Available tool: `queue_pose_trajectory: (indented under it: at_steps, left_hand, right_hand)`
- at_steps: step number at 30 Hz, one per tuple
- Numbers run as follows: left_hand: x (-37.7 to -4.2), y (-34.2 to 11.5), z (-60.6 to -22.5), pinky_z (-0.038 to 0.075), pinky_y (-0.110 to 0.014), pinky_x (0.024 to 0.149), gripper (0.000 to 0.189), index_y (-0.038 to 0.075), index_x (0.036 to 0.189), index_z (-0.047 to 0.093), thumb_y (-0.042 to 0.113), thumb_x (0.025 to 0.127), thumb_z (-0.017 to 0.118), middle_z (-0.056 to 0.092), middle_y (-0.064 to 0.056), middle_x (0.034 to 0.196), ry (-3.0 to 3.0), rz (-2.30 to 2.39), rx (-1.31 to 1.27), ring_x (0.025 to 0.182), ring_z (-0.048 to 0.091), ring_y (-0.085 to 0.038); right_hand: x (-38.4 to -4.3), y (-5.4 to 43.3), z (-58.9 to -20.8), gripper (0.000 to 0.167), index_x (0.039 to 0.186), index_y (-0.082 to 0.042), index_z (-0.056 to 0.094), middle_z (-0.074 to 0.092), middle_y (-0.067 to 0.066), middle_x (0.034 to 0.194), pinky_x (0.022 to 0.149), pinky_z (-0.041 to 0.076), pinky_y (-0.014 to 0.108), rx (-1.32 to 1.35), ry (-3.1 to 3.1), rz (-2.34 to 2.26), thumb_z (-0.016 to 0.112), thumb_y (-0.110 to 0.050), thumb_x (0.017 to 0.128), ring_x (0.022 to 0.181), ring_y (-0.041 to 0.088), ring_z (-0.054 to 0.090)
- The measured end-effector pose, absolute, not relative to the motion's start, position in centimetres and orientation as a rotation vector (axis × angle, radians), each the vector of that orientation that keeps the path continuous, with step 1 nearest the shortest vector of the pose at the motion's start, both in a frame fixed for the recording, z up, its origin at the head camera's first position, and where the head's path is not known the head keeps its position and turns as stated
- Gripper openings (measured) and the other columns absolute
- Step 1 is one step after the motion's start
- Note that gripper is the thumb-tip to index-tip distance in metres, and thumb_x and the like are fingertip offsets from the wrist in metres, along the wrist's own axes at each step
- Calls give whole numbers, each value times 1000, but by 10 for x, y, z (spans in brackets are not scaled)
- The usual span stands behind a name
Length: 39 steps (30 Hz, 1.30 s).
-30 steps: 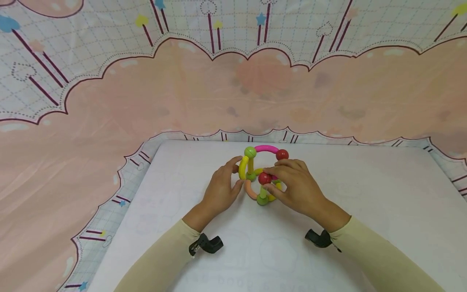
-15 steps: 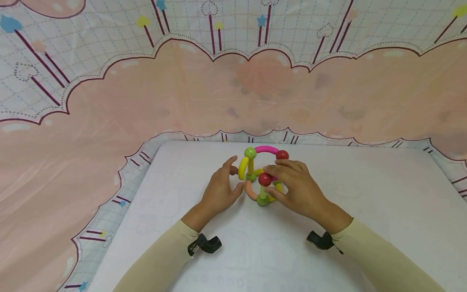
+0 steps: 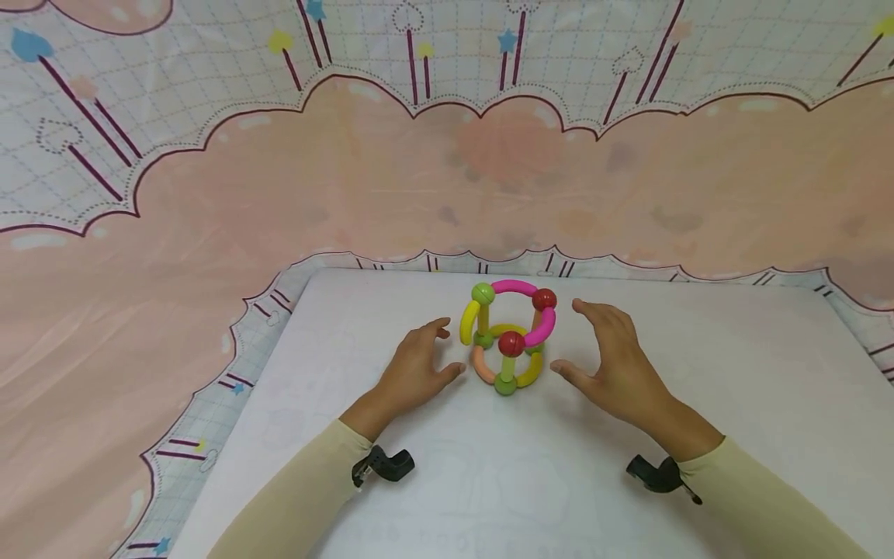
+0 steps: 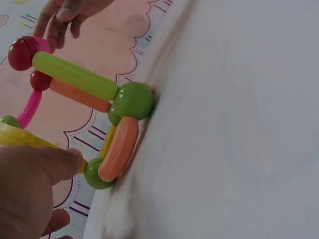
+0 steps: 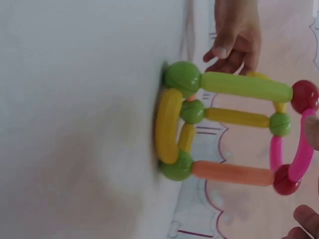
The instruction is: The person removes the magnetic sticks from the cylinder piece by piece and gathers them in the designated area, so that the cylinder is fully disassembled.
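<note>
A frame of magnetic rods and balls (image 3: 531,371) stands upright on the white tabletop. Its base has curved orange and yellow rods between green balls (image 5: 182,78). Straight uprights carry one green and two red balls (image 3: 511,344), with two pink curved rods (image 3: 541,329) along the top. A yellow curved rod (image 3: 469,322) runs from the upper green ball, its other end seemingly unattached. My left hand (image 3: 412,369) is just left of the frame, fingers relaxed, holding nothing. To the right, my right hand (image 3: 618,369) is spread apart from the frame with nothing in it.
The white tabletop (image 3: 489,481) extends around the frame and both hands. A patterned peach cloth (image 3: 349,186) hangs behind and shows along the left side. Black wrist cameras (image 3: 382,464) are strapped at both sleeves.
My right hand has let go of the red ball area and moved away to the right. The left hand has drawn slightly back left. The frame stays standing in place.
</note>
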<state>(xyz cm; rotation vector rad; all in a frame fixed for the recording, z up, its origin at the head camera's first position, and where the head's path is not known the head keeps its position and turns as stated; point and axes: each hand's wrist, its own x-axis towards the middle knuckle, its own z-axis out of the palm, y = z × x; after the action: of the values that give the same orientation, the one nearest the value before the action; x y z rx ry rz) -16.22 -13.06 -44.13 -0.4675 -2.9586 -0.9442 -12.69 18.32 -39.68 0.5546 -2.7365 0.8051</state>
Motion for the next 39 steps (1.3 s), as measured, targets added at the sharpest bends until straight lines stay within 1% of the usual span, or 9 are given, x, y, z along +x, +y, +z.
queue_pose_trajectory:
  at_steps: [3, 7, 12, 16, 20, 25, 30, 39]
  left_hand:
    - [-164, -133, -445, 43, -50, 117, 85, 10, 157, 40, 33, 89, 85, 64, -8, 138, -2997, -938, -475, 133, 55, -30]
    - [-167, -134, -448, 43, -49, 118, 84, 12, 157, 44, 36, 88, 85, 64, -5, 141, -3036, -918, -502, 136, 53, -28]
    - [-170, -136, -454, 40, -48, 121, 79, 14, 154, 49, 40, 88, 85, 60, -5, 147, -3069, -871, -563, 141, 51, -27]
    - [-173, -135, -458, 36, -50, 123, 79, 12, 153, 51, 41, 88, 84, 57, -9, 152, -3086, -870, -611, 146, 47, -28]
    - [-175, -133, -460, 33, -52, 124, 80, 9, 152, 50, 42, 88, 84, 56, -11, 151, -3090, -872, -651, 148, 44, -31]
    - [-178, -127, -462, 29, -54, 126, 81, 8, 152, 51, 44, 87, 84, 57, -10, 151, -3097, -824, -681, 150, 41, -33]
    - [-179, -122, -463, 29, -57, 125, 81, 9, 152, 52, 44, 86, 85, 60, -10, 149, -3089, -817, -704, 149, 42, -35]
    - [-181, -115, -462, 29, -56, 125, 84, 11, 154, 50, 46, 86, 85, 61, -9, 147, -3107, -789, -689, 149, 41, -34]
  right_hand:
    - [-125, 189, -403, 91, 157, -2, 36, 48, 19, 151, 109, 45, 66, 505, -2818, 874, 89, -24, 85, 146, 43, 35]
    - [-124, 193, -413, 90, 159, -5, 35, 52, 16, 150, 109, 46, 64, 427, -2953, 939, 86, -28, 88, 145, 42, 37]
    - [-126, 193, -430, 91, 159, -5, 36, 56, 16, 148, 110, 46, 64, 401, -3066, 922, 85, -33, 88, 142, 43, 41]
    - [-128, 190, -439, 91, 157, -3, 39, 59, 16, 146, 110, 46, 63, 420, -3088, 896, 87, -35, 86, 140, 44, 44]
    - [-133, 184, -444, 90, 156, -2, 41, 60, 17, 145, 112, 45, 63, 425, -3107, 886, 87, -35, 86, 140, 45, 46]
    - [-140, 175, -447, 92, 156, -3, 41, 58, 17, 148, 113, 44, 63, 434, -3172, 900, 87, -38, 85, 141, 44, 46]
    - [-143, 168, -449, 93, 158, -6, 41, 55, 17, 151, 112, 44, 65, 403, -3208, 911, 89, -37, 84, 144, 45, 44]
    - [-144, 161, -451, 94, 157, -5, 42, 55, 18, 152, 112, 44, 64, 388, -3206, 874, 90, -36, 82, 143, 44, 45]
